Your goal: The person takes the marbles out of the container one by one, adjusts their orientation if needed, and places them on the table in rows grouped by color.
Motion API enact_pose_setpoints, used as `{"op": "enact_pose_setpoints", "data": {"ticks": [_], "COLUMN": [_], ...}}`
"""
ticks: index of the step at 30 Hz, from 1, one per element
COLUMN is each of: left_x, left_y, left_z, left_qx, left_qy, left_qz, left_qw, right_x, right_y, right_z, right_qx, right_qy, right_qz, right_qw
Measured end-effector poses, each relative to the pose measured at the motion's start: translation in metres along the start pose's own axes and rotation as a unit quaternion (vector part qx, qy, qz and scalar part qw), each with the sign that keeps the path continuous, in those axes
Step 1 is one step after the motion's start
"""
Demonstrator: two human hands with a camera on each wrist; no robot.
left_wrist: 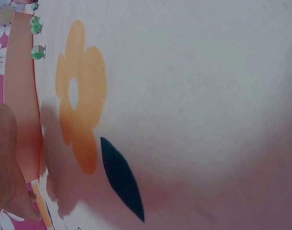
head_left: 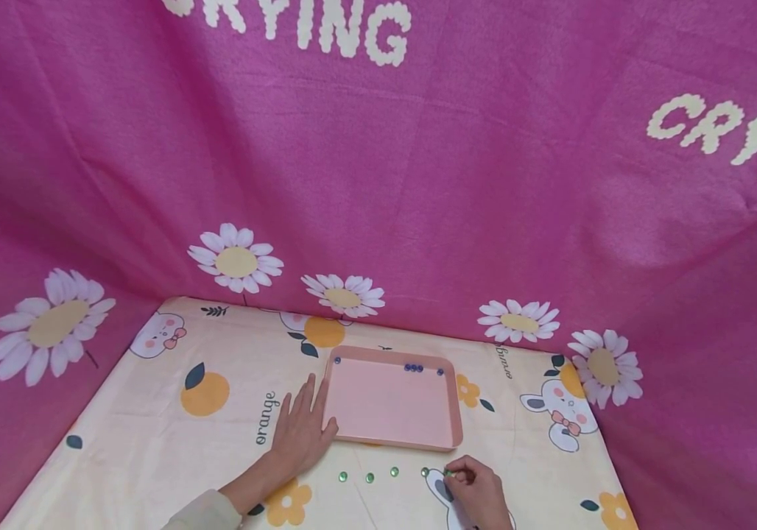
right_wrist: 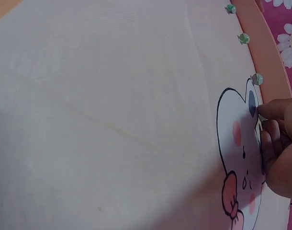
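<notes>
The left wrist view looks along a pale tablecloth (left_wrist: 194, 86) that fills most of the picture. An orange flower print (left_wrist: 79, 96) with a white centre is on the cloth, and a dark blue leaf print (left_wrist: 121, 178) lies just below it. At the left edge stands the pink tray (left_wrist: 22, 100), seen from its side wall. Part of the left hand (left_wrist: 6, 163) shows in the lower left corner, touching the tray wall. Three green marbles (left_wrist: 38, 51) lie on the cloth near the top left, just beside the tray. A magenta fabric with white daisies (left_wrist: 1, 14) appears behind the tray.
</notes>
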State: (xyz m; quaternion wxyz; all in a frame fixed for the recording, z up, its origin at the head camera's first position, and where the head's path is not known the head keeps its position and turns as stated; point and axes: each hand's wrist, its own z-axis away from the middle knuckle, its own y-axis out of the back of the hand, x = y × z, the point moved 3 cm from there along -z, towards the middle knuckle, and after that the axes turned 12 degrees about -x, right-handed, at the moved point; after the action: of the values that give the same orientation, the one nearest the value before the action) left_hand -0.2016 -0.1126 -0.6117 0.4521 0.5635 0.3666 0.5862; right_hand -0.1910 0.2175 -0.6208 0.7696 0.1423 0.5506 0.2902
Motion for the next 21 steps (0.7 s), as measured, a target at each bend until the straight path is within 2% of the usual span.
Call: {"op": "enact_pose_setpoints", "data": {"ticks": [10,21], "left_x": [0.0,0.0005], "left_y": [-0.0008,0.0007], "left_z": [-0.0004,0.0005], "left_qx": [0.001,0.004], "left_qy": [0.0,0.0], "left_qz": [-0.001,0.002], "left_qw": [1.0,1.0], "right_x": [0.002,0.0003], "right_y": [-0.0013,-0.0041], "right_z": [-0.0009,-0.0004], "right_qx": [0.024,0.029], "right_qy": [0.002,0.001], "right_qz": [0.023,0.025], "right_qw": [0.999,0.999]}}
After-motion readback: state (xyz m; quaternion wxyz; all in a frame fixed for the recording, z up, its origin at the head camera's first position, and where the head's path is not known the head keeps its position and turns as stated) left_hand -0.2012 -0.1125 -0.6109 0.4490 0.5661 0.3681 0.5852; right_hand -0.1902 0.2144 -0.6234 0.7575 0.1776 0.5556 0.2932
